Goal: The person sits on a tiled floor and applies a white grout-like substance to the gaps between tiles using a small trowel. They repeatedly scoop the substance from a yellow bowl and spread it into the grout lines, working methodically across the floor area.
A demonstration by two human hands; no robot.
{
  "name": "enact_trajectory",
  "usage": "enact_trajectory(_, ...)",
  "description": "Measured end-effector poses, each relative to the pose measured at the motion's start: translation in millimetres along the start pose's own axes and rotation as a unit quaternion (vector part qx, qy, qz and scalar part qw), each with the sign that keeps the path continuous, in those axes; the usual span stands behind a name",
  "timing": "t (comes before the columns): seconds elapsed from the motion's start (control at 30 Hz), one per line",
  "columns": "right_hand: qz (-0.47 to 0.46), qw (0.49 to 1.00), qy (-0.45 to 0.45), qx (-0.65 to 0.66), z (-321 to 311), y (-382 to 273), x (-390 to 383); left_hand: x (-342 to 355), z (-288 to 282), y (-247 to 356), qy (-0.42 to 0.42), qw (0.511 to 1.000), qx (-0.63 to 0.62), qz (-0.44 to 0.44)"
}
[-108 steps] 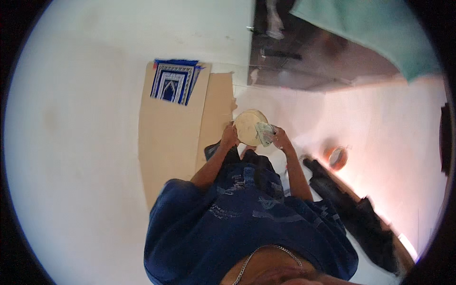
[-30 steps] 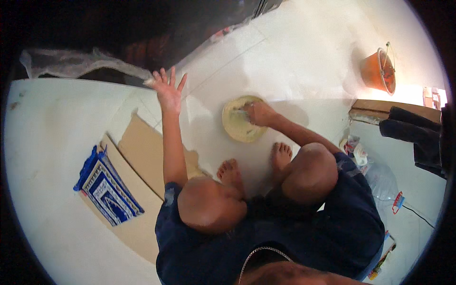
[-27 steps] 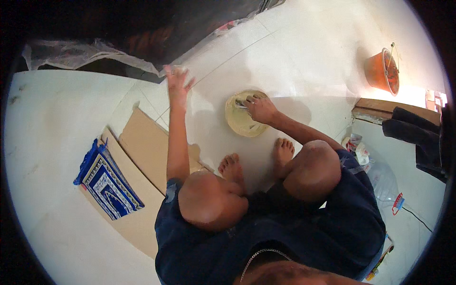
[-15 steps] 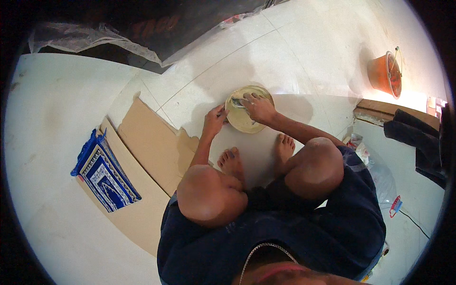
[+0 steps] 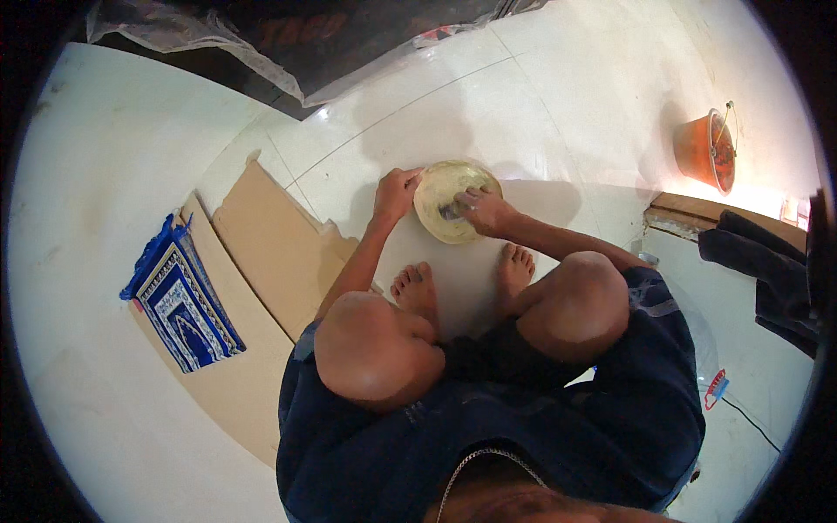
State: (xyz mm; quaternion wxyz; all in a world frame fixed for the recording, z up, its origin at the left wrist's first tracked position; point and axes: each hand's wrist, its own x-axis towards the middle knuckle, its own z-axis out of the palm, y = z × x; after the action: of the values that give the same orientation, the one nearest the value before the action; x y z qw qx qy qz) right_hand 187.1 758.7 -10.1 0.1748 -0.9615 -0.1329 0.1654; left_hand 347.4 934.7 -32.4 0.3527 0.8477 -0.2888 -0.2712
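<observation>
A shallow, pale yellow bowl (image 5: 431, 223) stands on the tiled floor in front of my bare feet, its inside smeared with a pasty stuff. My left hand (image 5: 397, 193) grips the left rim, fingers closed on it. Inside the bowl is my right hand (image 5: 482, 210), closed round a small flat grey blade (image 5: 450, 211), perhaps a scraper. Its handle is hidden under my fingers, and the blade lies against the inner surface.
Flattened cardboard (image 5: 261, 228) lies to the left, with a folded blue patterned mat (image 5: 189, 309) on it. An orange bucket (image 5: 695, 148) stands at the far right, near dark cloth (image 5: 754, 253). A plastic-covered dark object (image 5: 323, 52) spans the back.
My right hand has drawn the blade from the bowl's upper left down toward its middle. The bowl now tilts differently, and my left hand has shifted up along its rim.
</observation>
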Motion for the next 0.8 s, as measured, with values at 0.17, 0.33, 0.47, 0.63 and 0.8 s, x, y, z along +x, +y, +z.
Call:
enact_trajectory(0.17, -0.001, 0.996, 0.036, 0.080, -6, -15, -2, 4, 0, -6, 0.018, 0.998, 0.046, 0.042)
enact_trajectory(0.33, 0.002, 1.000, -0.001, 0.022, 3, -20, -3, 8, 3, 1, 0.008, 0.998, 0.052, 0.023)
enact_trajectory(0.47, 0.022, 1.000, 0.003, -0.006, 0, -16, 1, 12, -2, -8, 0.074, 0.996, 0.038, 0.041)
enact_trajectory(0.63, 0.026, 0.999, -0.026, 0.031, -39, -16, 8, 23, -6, -13, 0.048, 0.998, 0.026, 0.026)
enact_trajectory(0.8, 0.072, 0.972, 0.081, 0.208, -119, 26, 31, 32, -24, -16, 0.035, 0.997, 0.037, 0.051)
